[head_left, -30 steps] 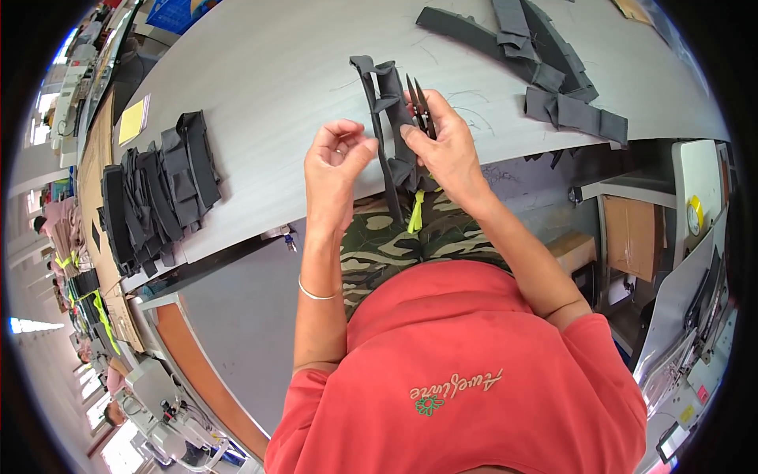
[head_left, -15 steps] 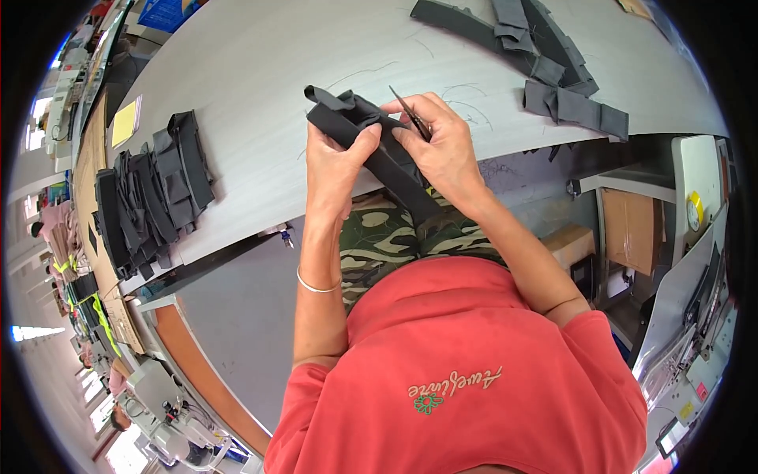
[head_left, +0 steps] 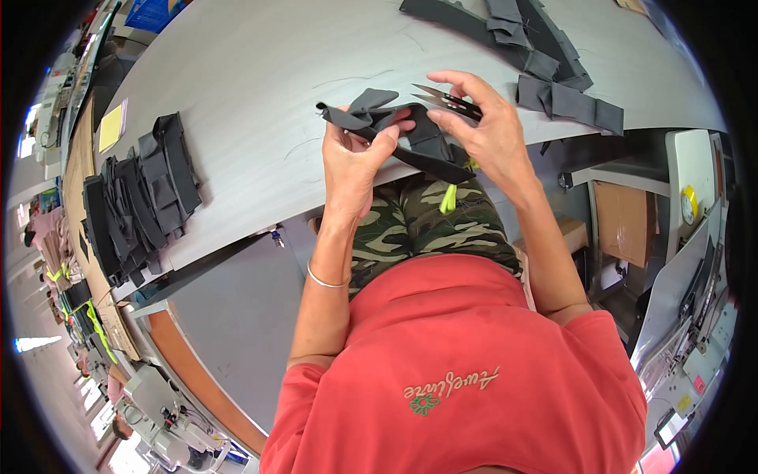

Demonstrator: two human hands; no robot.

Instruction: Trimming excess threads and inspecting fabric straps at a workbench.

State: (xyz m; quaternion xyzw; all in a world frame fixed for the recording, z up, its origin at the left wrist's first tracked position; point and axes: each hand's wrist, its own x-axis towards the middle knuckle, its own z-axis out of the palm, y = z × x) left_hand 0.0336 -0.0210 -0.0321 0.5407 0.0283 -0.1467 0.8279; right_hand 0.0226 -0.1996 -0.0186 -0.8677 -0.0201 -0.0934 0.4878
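One dark fabric strip [head_left: 430, 163] is sitting upper centre, long axis running upper left to lower right, left hand [head_left: 353, 170] pinching its upper-left part. Right hand [head_left: 493, 130], apart from left, is gripping one pair of snips [head_left: 459, 105], open blades pointing left. One dark pile [head_left: 142, 197] is lying at frame left, strips too overlapped to count.

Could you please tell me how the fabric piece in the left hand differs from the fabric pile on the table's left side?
The held piece is in the left hand, while the pile lies on the table. The held piece is twisted and spread open; the pile's strips lie packed together. A yellow-green strip shows below the held piece, none on the pile. Both are dark grey.
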